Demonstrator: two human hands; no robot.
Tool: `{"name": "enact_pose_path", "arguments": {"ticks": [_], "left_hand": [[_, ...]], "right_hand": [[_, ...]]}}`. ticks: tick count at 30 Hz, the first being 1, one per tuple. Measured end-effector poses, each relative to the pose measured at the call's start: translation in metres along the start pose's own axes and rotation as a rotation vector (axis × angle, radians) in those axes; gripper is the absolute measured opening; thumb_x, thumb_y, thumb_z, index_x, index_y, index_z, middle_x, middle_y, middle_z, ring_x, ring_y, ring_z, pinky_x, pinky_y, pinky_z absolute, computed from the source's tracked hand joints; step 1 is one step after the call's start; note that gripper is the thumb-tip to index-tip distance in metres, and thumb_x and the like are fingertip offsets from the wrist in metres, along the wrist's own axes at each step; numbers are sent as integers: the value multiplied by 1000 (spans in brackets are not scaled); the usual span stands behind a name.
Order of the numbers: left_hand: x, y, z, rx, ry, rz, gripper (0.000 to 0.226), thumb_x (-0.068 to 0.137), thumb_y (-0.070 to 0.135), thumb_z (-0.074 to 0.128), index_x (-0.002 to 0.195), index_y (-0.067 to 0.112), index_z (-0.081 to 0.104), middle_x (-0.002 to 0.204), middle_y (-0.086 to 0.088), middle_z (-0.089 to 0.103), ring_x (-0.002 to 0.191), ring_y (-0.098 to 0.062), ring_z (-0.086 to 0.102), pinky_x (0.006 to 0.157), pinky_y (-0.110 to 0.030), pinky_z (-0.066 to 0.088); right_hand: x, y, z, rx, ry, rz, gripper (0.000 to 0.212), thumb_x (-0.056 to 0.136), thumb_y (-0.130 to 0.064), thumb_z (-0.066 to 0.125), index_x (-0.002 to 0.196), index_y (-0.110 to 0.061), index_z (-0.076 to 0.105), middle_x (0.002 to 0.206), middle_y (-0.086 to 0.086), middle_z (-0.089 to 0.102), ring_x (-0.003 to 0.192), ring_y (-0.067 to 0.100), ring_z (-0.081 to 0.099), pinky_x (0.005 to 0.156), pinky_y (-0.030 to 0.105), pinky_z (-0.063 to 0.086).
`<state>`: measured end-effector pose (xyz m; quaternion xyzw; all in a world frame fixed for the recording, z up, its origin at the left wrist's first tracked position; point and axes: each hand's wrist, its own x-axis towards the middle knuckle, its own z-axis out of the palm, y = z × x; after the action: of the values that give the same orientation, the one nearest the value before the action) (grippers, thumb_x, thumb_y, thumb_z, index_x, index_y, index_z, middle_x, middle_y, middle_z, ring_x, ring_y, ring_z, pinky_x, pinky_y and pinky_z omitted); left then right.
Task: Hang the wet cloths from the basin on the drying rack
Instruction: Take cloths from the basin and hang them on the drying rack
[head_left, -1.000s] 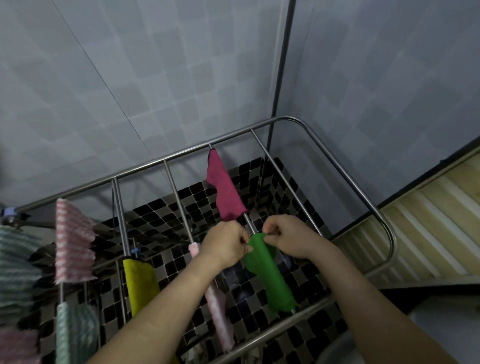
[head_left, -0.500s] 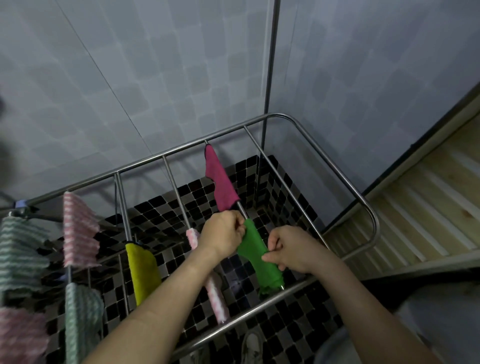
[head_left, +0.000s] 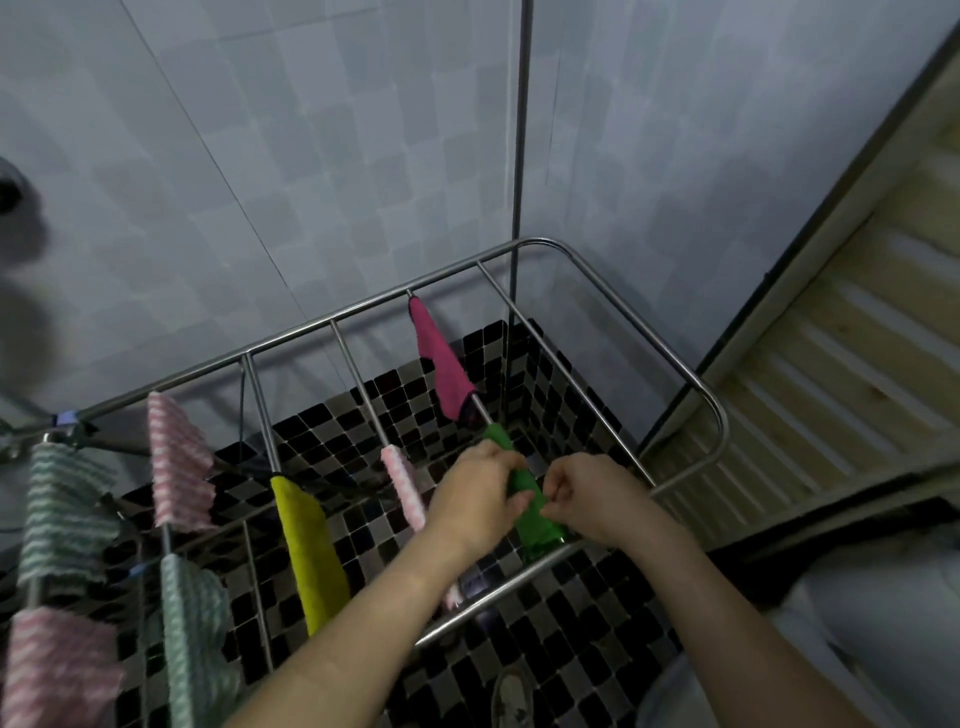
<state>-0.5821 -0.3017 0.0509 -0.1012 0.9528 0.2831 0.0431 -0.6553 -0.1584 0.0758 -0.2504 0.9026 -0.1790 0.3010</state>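
Observation:
A green cloth hangs folded over a bar of the steel drying rack. My left hand grips its left side and my right hand pinches its right side. Farther along the same bar hangs a magenta cloth. A pink-and-white striped cloth is on the bar to the left, partly behind my left arm. A yellow cloth hangs on the bar beyond that. The basin is out of view.
More striped cloths hang at the left: pink, green and a lower pink one. Grey tiled walls meet in a corner behind the rack. The floor below is black mosaic tile. A wooden slatted panel stands to the right.
Both hands have slid down the green cloth toward the near end of the bar, pulling it straighter. The view has tilted upward, so the rack sits lower in frame.

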Motion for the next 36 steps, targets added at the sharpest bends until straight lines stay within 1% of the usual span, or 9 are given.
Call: {"name": "enact_pose_path", "arguments": {"ticks": [6,10,15,20,23,25,27,33,36], "left_hand": [[-11,5,3,56,7,30,45,93,32,58,135,21,48,128,-3,50,120,-21,45,99,-37,44],[-33,6,-3,-117,137,108,30,96,24,53,124,16,59,115,-3,59,106,-18,56,89,-32,47],[-75,7,-16,-297,167,132,22,99,26,49,108,18,68,96,5,67,87,-10,61,78,-28,48],[-121,10,-23,-581,-4,143,19,98,28,48,83,25,60,65,4,58,58,-21,52,56,-42,43],[-142,26,-28,-873,-151,-10,29,94,17,48,65,22,53,52,10,45,49,-13,39,49,-30,33],[-150,35,-31,-1070,-237,-167,35,90,11,45,56,20,44,45,7,36,39,-11,29,40,-22,24],[-167,45,-27,-1163,-382,-178,33,89,13,42,57,20,41,44,6,31,36,-10,23,37,-18,19],[-231,96,13,-1052,-664,-44,40,100,27,37,60,22,38,48,6,30,41,-10,21,42,-24,14],[-272,121,41,-944,-776,112,37,103,23,35,68,17,45,47,7,32,43,-9,23,40,-19,17]], "right_hand": [[-26,-7,21,16,223,10,20,91,-31,63,108,-20,64,101,-3,67,92,14,63,83,36,54],[-56,-13,40,131,449,-17,23,94,-22,58,115,-15,64,108,3,67,96,16,62,84,35,54],[-98,-23,57,277,616,73,20,93,-19,59,111,-19,67,97,-2,69,85,13,63,78,33,54],[-152,-42,76,626,822,174,13,95,-15,58,96,-21,69,77,-4,69,65,1,62,60,16,48],[-194,-54,84,1066,912,223,14,97,-11,55,95,-9,69,72,6,69,57,9,61,55,17,50],[-217,-58,85,1291,942,227,16,97,-11,54,92,-10,69,69,5,67,55,11,59,52,18,47],[-251,-59,94,1450,1010,275,18,98,-14,52,89,-12,68,66,3,67,55,10,58,53,19,44],[-353,-46,139,1526,1179,460,38,103,-33,40,85,-12,67,73,6,70,60,13,60,52,23,39],[-402,-40,169,1464,1261,578,37,104,-31,38,90,-13,68,76,4,72,66,13,60,57,25,39]]}}
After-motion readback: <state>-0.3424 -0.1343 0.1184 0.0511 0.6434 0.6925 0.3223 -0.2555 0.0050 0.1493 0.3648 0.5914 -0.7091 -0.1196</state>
